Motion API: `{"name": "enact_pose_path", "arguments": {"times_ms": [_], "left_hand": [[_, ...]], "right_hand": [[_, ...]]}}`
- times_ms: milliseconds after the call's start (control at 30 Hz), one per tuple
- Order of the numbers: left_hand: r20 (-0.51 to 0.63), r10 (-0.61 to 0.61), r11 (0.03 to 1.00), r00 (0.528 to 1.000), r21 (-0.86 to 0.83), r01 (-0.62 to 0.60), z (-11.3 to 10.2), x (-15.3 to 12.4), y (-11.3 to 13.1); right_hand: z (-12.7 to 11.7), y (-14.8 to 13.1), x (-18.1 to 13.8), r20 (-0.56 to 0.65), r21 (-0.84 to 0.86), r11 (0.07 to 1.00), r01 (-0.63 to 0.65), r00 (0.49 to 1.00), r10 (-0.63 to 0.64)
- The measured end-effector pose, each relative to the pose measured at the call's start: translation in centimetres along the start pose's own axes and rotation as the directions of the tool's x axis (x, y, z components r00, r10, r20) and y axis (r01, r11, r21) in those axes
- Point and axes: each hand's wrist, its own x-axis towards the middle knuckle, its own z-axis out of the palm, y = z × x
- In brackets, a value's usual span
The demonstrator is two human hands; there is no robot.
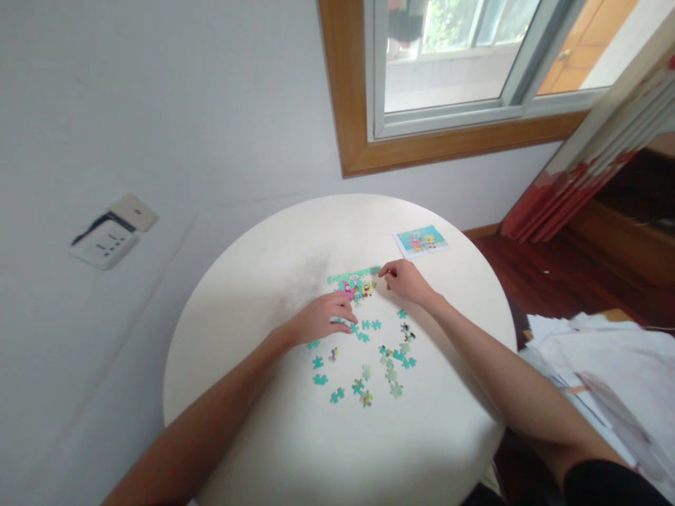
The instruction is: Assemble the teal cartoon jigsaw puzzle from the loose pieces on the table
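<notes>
A partly joined jigsaw puzzle (pixel 348 281) lies on the white round table (pixel 237 281), showing a teal strip, a pink figure and a yellow figure. At its upper right edge is my right hand (pixel 407 281), its fingers curled and closed; whatever is between them is hidden. My left hand (pixel 323 318) rests low over the table just below the puzzle, fingers apart, covering part of its lower left. Loose teal pieces (pixel 363 337) lie by the left fingertips. More puzzle pieces (pixel 390 372), teal, pale green and multicoloured, are scattered nearer to me.
Beyond my right hand lies a reference picture card (pixel 422 241) with the same figures. A white wall (pixel 158 105) with a socket (pixel 105 244) borders the table's left and far sides. A window (pixel 448 63) is above; papers (pixel 606 379) are stacked at right.
</notes>
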Motion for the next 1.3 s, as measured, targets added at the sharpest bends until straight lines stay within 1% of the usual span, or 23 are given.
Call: {"name": "enact_pose_path", "arguments": {"times_ms": [133, 300, 400, 500, 567, 633, 667, 733, 767, 833, 900, 967, 1033, 1100, 1300], "left_hand": [[-0.013, 0.013, 1.000, 1.000, -0.029, -0.013, -0.1, -0.1, -0.2], [0.006, 0.000, 1.000, 1.000, -0.011, 0.001, -0.1, -0.1, -0.3], [-0.003, -0.006, 1.000, 1.000, -0.022, 0.006, -0.1, -0.1, -0.4], [-0.045, -0.006, 0.999, 0.999, -0.045, 0.004, 0.0, -0.2, -0.8], [-0.076, -0.013, 0.999, 0.997, -0.047, 0.009, 0.1, -0.2, -1.1], [-0.096, -0.031, 0.998, 0.995, -0.052, 0.026, 0.1, -0.2, -1.3], [-0.104, -0.042, 0.998, 0.994, -0.056, 0.036, 0.1, -0.3, -1.3], [-0.103, -0.047, 0.997, 0.994, -0.064, 0.040, 0.2, -0.3, -1.4], [-0.100, -0.042, 0.997, 0.994, -0.064, 0.035, 0.2, -0.3, -1.4], [-0.103, -0.031, 0.998, 0.994, -0.055, 0.025, 0.2, -0.3, -1.4], [-0.115, -0.035, 0.998, 0.993, -0.057, 0.028, 0.2, -0.3, -1.5], [-0.130, -0.045, 0.997, 0.990, -0.070, 0.036, 0.3, -0.3, -1.5], [-0.134, -0.052, 0.996, 0.990, -0.079, 0.041, 0.4, -0.4, -1.6], [-0.134, -0.057, 0.996, 0.989, -0.079, 0.046, 0.5, -0.4, -1.7], [-0.133, -0.070, 0.996, 0.989, -0.073, 0.060, 0.4, -0.4, -1.3]], "right_hand": [[0.1, 0.0, 0.0, -0.004, 0.004, 1.000, 0.001, 1.000, -0.001], [0.2, 0.1, 0.0, -0.003, 0.009, 1.000, 0.014, 1.000, -0.014], [0.3, 0.3, 0.1, 0.008, 0.029, 0.999, 0.030, 1.000, -0.030], [0.2, 0.0, -0.1, 0.036, 0.079, 0.994, 0.081, 0.996, -0.084], [-0.1, -0.7, -0.6, 0.073, 0.123, 0.981, 0.150, 0.985, -0.159], [-0.8, -1.8, -1.4, 0.122, 0.161, 0.959, 0.233, 0.960, -0.254], [-1.2, -2.4, -1.9, 0.154, 0.174, 0.944, 0.280, 0.939, -0.307], [-2.0, -3.6, -3.2, 0.237, 0.182, 0.918, 0.352, 0.890, -0.388], [-2.3, -4.1, -3.9, 0.296, 0.157, 0.910, 0.383, 0.861, -0.413], [-2.6, -4.7, -5.3, 0.411, 0.074, 0.893, 0.443, 0.802, -0.432], [-2.5, -4.7, -6.7, 0.516, 0.008, 0.871, 0.491, 0.744, -0.424], [-2.2, -4.4, -7.8, 0.585, -0.038, 0.853, 0.521, 0.703, -0.404], [-1.8, -4.0, -8.5, 0.615, -0.073, 0.842, 0.535, 0.689, -0.385], [-1.3, -3.7, -8.8, 0.619, -0.096, 0.835, 0.541, 0.690, -0.376], [-0.3, -3.5, -8.8, 0.609, -0.090, 0.816, 0.571, 0.679, -0.409]]}}
